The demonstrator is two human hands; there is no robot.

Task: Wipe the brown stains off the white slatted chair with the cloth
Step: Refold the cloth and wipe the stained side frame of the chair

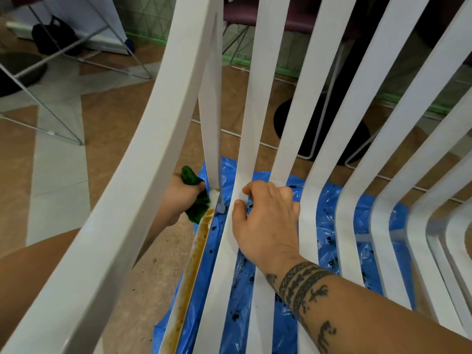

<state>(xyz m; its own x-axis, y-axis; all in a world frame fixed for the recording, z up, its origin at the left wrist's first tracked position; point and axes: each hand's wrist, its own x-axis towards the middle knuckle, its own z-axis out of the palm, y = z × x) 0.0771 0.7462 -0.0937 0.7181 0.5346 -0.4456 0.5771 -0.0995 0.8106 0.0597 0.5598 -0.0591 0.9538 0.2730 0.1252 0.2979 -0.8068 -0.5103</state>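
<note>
A person cleans a white slatted chair (pixel 143 154), seen from above over its curved armrest. The left hand (pixel 178 198) reaches under that armrest and grips a bunched green cloth (pixel 195 213), fingers curled tightly round it, pressing it against the far end of the seat's left side rail (pixel 178 310), at the foot of the upright armrest support (pixel 210 123). A small patch of white foam (pixel 213 194) sits where cloth and rail meet. A long brown stain (pixel 198 247) runs along the rail from just below the cloth toward the camera, darkest near the cloth and thinner and streakier lower down.

The right hand (pixel 268 221) is on the seat, just right of the cloth, holding a slat (pixel 245 149): the thumb presses the slat's left edge, the forefinger lies bent on top, and the other fingers curl down into the gap beside it. A dark banded tattoo (pixel 304 282) rings the right forearm.

A blue plastic sheet (pixel 329 213) lies under the chair, showing between the slats and flecked with dark spots. Around it is a brown and grey patterned floor (pixel 122 123). Thin metal furniture legs (pixel 51 103) stand at upper left, with a black bag (pixel 55 34) behind them, and a round black base (pixel 319 131) is visible through the back slats
</note>
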